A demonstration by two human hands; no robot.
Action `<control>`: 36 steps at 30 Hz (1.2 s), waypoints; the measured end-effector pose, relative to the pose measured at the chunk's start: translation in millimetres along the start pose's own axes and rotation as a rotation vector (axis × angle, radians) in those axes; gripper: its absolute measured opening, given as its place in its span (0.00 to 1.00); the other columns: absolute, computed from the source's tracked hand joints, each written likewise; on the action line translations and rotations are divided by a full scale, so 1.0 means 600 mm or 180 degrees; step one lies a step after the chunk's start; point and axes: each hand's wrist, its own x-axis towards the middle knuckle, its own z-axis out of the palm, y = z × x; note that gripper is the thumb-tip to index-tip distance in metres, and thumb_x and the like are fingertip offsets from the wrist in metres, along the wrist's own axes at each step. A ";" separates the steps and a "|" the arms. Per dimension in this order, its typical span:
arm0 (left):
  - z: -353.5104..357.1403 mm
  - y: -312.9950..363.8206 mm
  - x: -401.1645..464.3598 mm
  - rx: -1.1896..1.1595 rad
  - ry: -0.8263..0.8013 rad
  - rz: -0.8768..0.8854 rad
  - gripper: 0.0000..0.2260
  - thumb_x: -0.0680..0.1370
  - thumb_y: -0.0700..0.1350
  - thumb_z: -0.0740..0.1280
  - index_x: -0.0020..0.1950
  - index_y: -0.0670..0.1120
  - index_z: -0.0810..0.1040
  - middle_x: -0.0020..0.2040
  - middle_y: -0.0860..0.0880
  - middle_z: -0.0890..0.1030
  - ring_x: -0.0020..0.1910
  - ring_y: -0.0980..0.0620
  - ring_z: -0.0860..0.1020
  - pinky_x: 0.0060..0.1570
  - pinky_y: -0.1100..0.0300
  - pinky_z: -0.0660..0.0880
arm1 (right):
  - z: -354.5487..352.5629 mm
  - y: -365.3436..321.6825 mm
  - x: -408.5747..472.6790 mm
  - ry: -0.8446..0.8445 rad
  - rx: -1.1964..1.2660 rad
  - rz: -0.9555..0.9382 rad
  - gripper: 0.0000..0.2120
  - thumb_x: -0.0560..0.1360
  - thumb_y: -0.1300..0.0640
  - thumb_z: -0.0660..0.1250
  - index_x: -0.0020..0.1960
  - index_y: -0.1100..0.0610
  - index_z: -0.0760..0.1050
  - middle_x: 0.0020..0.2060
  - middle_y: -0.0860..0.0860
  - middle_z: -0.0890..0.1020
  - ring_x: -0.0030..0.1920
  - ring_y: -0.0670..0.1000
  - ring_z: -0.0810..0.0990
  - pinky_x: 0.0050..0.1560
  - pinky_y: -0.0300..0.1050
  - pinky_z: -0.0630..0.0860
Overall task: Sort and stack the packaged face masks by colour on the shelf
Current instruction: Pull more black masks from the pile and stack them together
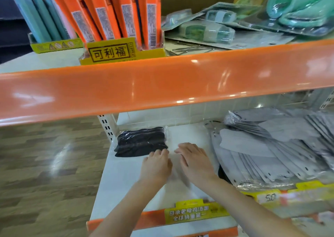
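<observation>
Two kinds of packaged masks lie on the white lower shelf (126, 179). Black masks (141, 143), sealed in clear glossy plastic, form a small neat stack near the shelf's back left corner, just beside the perforated upright (106, 126). Grey masks (274, 146), also in clear wrappers with punched hang holes, sprawl in a loose fanned heap over the right part of the shelf, reaching its front edge above the yellow price strip (271, 197).

Both hands are stretched forward, palms down, over the bare middle of the shelf between the two groups. Fingers of the left hand (156, 166) are straight and together, their tips at the near right corner of the black stack, seemingly touching its wrapper. Right hand (196, 161) lies flat beside it, fingers extended and slightly spread, pointing toward the back edge, holding nothing; motion blur makes it unclear whether it rests on the shelf or on a clear wrapper.
</observation>
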 end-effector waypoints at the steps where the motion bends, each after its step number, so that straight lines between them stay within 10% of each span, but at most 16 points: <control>1: 0.004 0.020 -0.004 -0.0090 -0.0007 0.0110 0.15 0.81 0.48 0.54 0.68 0.49 0.68 0.63 0.50 0.74 0.64 0.47 0.70 0.59 0.55 0.66 | -0.013 0.013 -0.016 0.0081 -0.0075 0.0017 0.16 0.73 0.53 0.54 0.48 0.52 0.80 0.49 0.47 0.80 0.49 0.48 0.77 0.48 0.45 0.75; 8: 0.051 0.149 -0.035 -0.0528 0.0210 0.0807 0.14 0.67 0.49 0.55 0.38 0.53 0.80 0.33 0.56 0.78 0.31 0.53 0.77 0.26 0.66 0.71 | -0.073 0.101 -0.109 -0.0137 -0.0988 0.0745 0.16 0.61 0.51 0.73 0.48 0.55 0.80 0.49 0.54 0.80 0.48 0.58 0.81 0.44 0.51 0.79; 19: 0.078 0.224 -0.056 -0.0203 0.0076 0.0557 0.13 0.67 0.52 0.58 0.37 0.49 0.80 0.38 0.52 0.78 0.36 0.48 0.77 0.32 0.57 0.71 | -0.085 0.166 -0.125 -0.0218 -0.1029 0.0978 0.20 0.57 0.65 0.76 0.48 0.62 0.78 0.47 0.56 0.80 0.48 0.58 0.80 0.48 0.50 0.79; 24: 0.077 0.242 -0.047 -0.0015 0.0139 0.0460 0.17 0.58 0.56 0.78 0.38 0.47 0.81 0.34 0.48 0.78 0.33 0.46 0.77 0.29 0.54 0.73 | -0.097 0.183 -0.123 -0.0058 -0.1026 0.0780 0.15 0.59 0.67 0.73 0.44 0.61 0.77 0.40 0.55 0.80 0.41 0.56 0.81 0.39 0.47 0.79; 29: 0.079 0.258 -0.035 -0.0640 0.0227 0.0464 0.23 0.54 0.48 0.81 0.46 0.45 0.81 0.33 0.50 0.78 0.31 0.51 0.77 0.27 0.63 0.73 | -0.123 0.186 -0.110 0.0309 -0.0739 0.0791 0.22 0.53 0.74 0.76 0.45 0.64 0.78 0.28 0.54 0.78 0.27 0.54 0.79 0.23 0.37 0.70; 33: 0.061 0.270 -0.026 -0.1509 -0.0227 0.0049 0.24 0.75 0.42 0.67 0.69 0.44 0.65 0.55 0.46 0.73 0.55 0.45 0.75 0.51 0.56 0.71 | -0.129 0.190 -0.117 0.0268 -0.0588 0.0924 0.25 0.55 0.72 0.77 0.52 0.62 0.79 0.25 0.52 0.76 0.23 0.53 0.76 0.20 0.39 0.62; 36: 0.059 0.282 -0.011 -0.2540 -0.0737 -0.0546 0.20 0.76 0.43 0.66 0.64 0.48 0.62 0.57 0.45 0.74 0.58 0.44 0.76 0.52 0.57 0.71 | -0.124 0.189 -0.123 0.0248 -0.0413 0.0962 0.23 0.60 0.69 0.76 0.54 0.59 0.78 0.28 0.52 0.77 0.24 0.53 0.77 0.20 0.41 0.66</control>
